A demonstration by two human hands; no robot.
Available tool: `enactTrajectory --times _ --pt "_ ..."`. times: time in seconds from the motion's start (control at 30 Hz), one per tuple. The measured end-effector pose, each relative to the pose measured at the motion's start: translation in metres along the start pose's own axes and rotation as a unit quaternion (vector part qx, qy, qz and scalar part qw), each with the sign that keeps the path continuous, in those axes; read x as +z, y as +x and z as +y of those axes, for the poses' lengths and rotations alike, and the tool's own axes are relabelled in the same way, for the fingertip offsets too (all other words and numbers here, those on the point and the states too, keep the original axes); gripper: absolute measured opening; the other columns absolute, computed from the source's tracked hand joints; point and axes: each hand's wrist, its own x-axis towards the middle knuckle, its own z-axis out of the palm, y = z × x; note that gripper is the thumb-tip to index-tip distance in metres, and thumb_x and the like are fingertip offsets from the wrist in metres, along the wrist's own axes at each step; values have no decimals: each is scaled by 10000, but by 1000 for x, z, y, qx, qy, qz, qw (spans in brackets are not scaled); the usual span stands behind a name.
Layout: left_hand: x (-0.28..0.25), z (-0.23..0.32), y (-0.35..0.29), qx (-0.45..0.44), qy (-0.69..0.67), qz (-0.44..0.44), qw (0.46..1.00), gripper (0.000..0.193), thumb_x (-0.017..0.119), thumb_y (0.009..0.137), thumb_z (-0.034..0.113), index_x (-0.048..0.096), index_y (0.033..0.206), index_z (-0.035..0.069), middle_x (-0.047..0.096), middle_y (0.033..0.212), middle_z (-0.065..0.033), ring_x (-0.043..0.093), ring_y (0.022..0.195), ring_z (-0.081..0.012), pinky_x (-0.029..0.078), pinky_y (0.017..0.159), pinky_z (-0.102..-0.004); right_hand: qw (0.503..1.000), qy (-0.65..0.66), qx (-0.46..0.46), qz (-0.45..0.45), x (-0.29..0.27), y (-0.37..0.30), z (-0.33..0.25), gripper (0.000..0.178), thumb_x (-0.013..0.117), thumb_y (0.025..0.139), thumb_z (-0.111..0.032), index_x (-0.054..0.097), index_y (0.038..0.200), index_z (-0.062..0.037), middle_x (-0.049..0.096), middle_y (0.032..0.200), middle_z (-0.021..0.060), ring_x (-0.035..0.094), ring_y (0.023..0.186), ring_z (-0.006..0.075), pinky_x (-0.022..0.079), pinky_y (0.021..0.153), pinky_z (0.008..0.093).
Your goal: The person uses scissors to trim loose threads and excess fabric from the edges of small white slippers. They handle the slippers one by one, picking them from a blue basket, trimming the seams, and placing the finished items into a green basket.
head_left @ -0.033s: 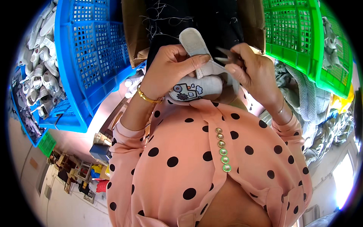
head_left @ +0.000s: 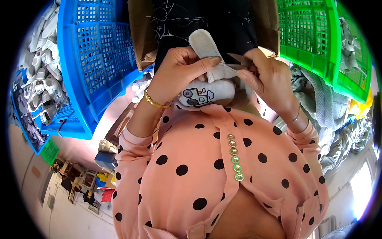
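Observation:
My left hand point(head_left: 181, 71) grips a small pale child's shoe point(head_left: 223, 92), thumb pressed on top and fingers curled beneath. A cartoon vehicle patch decorates the toe, which points toward me. The light grey sole-shaped part point(head_left: 203, 42) sticks up past the thumb, away from me. From the middle of the shoe a pale strap stretches right to the thumb tip of my right hand point(head_left: 274, 77). That hand is closed around small scissors point(head_left: 239, 59), whose pointed blades jut left beside the strap. My palm and fingers hide their handles.
A blue plastic crate point(head_left: 73, 71) stands at the left, with a heap of pale shoes point(head_left: 43, 75) beyond it. To the right is a green crate point(head_left: 306, 36), above grey fabric pieces point(head_left: 314, 93). Cardboard point(head_left: 141, 32) flanks my dark-clothed lap, where loose threads lie.
The right thumb has come in against the strap's end. The scissors blades have shifted slightly right and back toward the fingers. The left hand and shoe stay where they were.

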Motion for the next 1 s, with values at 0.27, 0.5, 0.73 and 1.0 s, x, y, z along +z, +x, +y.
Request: enactTrajectory --times 0.27,0.5,0.73,1.0 --pt "3 -4 -5 -9 -45 23 999 259 752 841 234 722 894 -17 682 736 -54 593 591 -56 457 544 -169 983 -175 -57 4 -5 -1 -9 422 674 821 -474 486 722 -110 489 532 14 524 454 194 407 411 314" --pt "4 -6 -6 -10 -60 27 998 255 755 838 238 722 875 -12 680 727 -52 590 587 -55 455 536 -169 980 -192 -55 4 -6 -1 -15 405 682 815 -451 489 715 -109 476 547 16 522 472 192 400 420 312" --pt "4 -9 -7 -14 -71 32 997 264 754 838 247 720 877 -11 672 715 -51 590 582 -56 456 537 -168 980 -194 -40 2 -4 -3 -18 405 679 822 -449 488 718 -107 477 549 21 525 474 195 405 421 315" --pt "5 -8 -7 -43 -118 12 992 257 746 843 232 710 902 -16 656 725 -29 559 595 -44 443 535 -167 991 -116 -46 39 12 -4 -11 380 670 857 -433 521 776 -93 518 534 45 532 435 212 407 404 313"
